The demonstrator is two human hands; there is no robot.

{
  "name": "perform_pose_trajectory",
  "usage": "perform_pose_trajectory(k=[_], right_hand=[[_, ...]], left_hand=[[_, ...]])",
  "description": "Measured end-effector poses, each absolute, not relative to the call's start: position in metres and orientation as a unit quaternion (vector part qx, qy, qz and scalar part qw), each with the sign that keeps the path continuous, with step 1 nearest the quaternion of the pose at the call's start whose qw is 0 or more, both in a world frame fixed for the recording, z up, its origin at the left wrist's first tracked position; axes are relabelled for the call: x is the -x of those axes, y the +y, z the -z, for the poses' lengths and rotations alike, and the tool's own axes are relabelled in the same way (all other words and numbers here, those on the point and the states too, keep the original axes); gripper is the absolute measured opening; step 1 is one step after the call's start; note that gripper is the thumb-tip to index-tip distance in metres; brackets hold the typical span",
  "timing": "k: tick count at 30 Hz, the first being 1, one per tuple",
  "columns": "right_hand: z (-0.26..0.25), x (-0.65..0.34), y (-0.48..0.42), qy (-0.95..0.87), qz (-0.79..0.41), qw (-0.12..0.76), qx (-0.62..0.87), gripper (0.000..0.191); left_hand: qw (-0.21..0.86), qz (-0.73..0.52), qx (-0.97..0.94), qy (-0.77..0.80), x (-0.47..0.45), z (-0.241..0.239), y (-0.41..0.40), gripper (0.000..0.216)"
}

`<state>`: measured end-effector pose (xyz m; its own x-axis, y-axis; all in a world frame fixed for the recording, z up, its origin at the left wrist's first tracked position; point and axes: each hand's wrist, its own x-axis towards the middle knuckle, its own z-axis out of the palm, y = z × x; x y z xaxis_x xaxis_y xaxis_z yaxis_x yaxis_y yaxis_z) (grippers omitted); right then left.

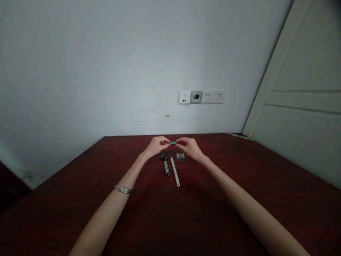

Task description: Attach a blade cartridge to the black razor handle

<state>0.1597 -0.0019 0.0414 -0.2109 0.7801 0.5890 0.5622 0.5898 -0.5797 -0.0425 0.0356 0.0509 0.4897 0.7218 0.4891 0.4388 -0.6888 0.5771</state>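
Between my two hands, above the far part of the table, is a small razor cartridge [173, 143] with a green strip. My left hand [159, 145] pinches its left end, and my right hand [188, 146] pinches its right end. Below them on the table lies a razor [166, 167] with a dark head and a grey handle. To its right rests a long, slim white stick [175, 171] with a dark tip and a hole at its near end. A small clear plastic case [180, 156] sits close under my right hand.
The dark red wooden table [160, 220] runs up to a white wall [133, 71]. Sockets and switches [201, 97] are set in the wall. A pale panelled door [301, 96] stands at the right, and a thin printed strip [239, 136] lies near the table's far right corner.
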Motion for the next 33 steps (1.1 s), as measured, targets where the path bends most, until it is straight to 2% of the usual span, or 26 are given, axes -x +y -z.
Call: perform_pose_trajectory(k=[3, 8, 11, 18, 27, 33], right_hand=[[-0.044, -0.162, -0.002, -0.794, -0.073, 0.424, 0.43, 0.02], [-0.038, -0.175, 0.007, -0.8, -0.069, 0.405, 0.438, 0.02], [-0.027, -0.19, 0.017, -0.794, -0.099, 0.383, 0.461, 0.021], [0.001, -0.214, 0.03, -0.795, -0.181, 0.274, 0.51, 0.02], [0.017, -0.217, 0.036, -0.796, -0.184, 0.267, 0.511, 0.021], [0.027, -0.217, 0.044, -0.806, -0.139, 0.27, 0.509, 0.015]], left_hand=[[0.197, -0.364, -0.843, 0.343, 0.041, -0.049, 0.037, 0.017], [0.201, -0.372, -0.834, 0.354, 0.049, -0.041, 0.045, 0.026], [0.206, -0.376, -0.817, 0.384, 0.06, -0.032, 0.053, 0.027], [0.239, -0.374, -0.78, 0.441, 0.08, -0.012, 0.067, 0.033], [0.25, -0.364, -0.779, 0.445, 0.085, -0.005, 0.075, 0.034], [0.257, -0.36, -0.776, 0.449, 0.088, -0.003, 0.076, 0.035]])
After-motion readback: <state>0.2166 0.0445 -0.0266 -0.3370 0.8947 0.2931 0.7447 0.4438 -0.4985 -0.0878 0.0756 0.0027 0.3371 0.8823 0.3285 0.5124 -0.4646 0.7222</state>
